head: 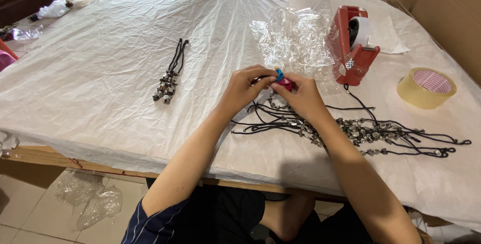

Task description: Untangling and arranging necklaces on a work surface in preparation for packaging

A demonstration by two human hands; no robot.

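My left hand point(244, 89) and my right hand point(302, 97) meet over the middle of a table spread with crinkled white plastic sheet point(110, 73). Between their fingertips is a small blue and pink object point(281, 79), with a black cord running into my left fingers. Just below the hands lies a loose pile of black cord necklaces with grey beads point(361, 131), stretching to the right. A separate bundled necklace point(169, 79) lies apart to the left.
A red tape dispenser point(350, 46) stands behind the hands beside crumpled clear plastic bags point(295, 41). A roll of tan tape point(426, 87) lies at the right. Cardboard boxes point(446, 8) line the far right. Plastic bags point(95, 201) lie on the tiled floor.
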